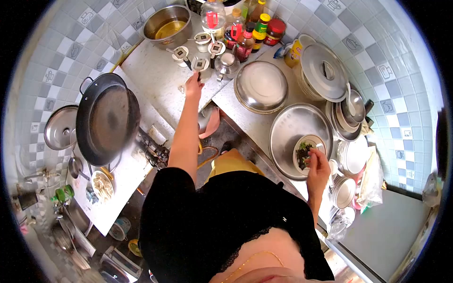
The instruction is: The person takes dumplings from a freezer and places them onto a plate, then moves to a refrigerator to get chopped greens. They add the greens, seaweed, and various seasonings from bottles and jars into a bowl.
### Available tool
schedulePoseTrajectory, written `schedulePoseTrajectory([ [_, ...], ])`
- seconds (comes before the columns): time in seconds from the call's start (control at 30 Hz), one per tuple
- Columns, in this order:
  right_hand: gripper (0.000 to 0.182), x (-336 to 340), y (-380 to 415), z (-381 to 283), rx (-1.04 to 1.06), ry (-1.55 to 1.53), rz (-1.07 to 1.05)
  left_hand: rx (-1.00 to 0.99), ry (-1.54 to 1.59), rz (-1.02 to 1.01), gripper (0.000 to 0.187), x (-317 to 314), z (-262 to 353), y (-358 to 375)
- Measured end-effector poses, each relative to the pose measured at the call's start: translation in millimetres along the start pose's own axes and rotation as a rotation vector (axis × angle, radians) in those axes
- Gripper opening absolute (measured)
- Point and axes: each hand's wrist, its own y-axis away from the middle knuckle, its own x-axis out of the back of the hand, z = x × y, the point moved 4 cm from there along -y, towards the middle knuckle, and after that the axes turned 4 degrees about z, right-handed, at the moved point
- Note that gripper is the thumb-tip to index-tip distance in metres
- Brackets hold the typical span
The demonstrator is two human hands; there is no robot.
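My left hand (pixel 194 86) stretches forward to a group of small seasoning jars with pale lids. Its fingers are closed at the near side of one seasoning jar (pixel 200 64), where a short handle seems to stick out. At the right, my right hand (pixel 319 166) is over a white bowl (pixel 297 162) holding dark pieces and chopped greens (pixel 304 153). The fingers there are curled together at the bowl's right side; what they pinch is hidden. Beneath the bowl lies a wide steel tray (pixel 283 125).
A black wok (pixel 106 118) stands at the left, beside a plate of pale food (pixel 102 185). A steel pot of yellow liquid (pixel 167 28) and several sauce bottles (pixel 245 42) line the back. Lidded pans (pixel 261 85) and stacked bowls (pixel 342 191) crowd the right counter.
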Motion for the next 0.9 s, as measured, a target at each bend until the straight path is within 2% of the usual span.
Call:
schedulePoseTrajectory([
  [0.13,0.017,-12,3,-2,0.081,-0.009,-0.103,-0.158,-0.127,-0.218,0.030,24,20,91],
  [0.2,0.017,-23,3,-10,0.075,-0.030,-0.135,-0.139,-0.249,-0.255,0.029,19,33,153],
  [0.33,0.020,-52,-5,-42,0.299,-0.018,-0.270,-0.095,-0.292,-0.346,0.029,-6,44,261],
  [0.4,0.023,-65,-12,-62,0.364,-0.106,-0.308,-0.161,-0.257,-0.521,0.022,-21,38,298],
  [0.47,0.031,-68,-18,-77,0.480,-0.062,-0.308,-0.153,-0.267,-0.608,0.018,-28,19,314],
  [0.6,0.031,-53,-17,-90,0.479,-0.011,-0.290,-0.107,-0.233,-0.716,0.013,-42,11,361],
  [0.67,0.019,-46,-12,-94,0.633,-0.044,-0.373,-0.102,-0.235,-0.765,0.015,-47,14,374],
  [0.7,0.019,-41,-9,-90,0.621,-0.045,-0.368,-0.091,-0.242,-0.768,0.015,-47,10,376],
  [0.77,0.019,-30,-3,-88,0.810,0.024,-0.290,-0.163,-0.280,-0.771,0.014,-50,8,378],
  [0.8,0.020,-25,1,-85,0.834,0.001,-0.276,-0.160,-0.284,-0.778,0.014,-53,7,379],
  [0.83,0.020,-19,7,-89,0.831,0.001,-0.269,-0.218,-0.287,-0.803,0.014,-57,10,381],
  [0.9,0.024,-5,9,-92,0.486,-0.041,-0.224,-0.272,-0.294,-0.837,0.014,-65,14,384],
])
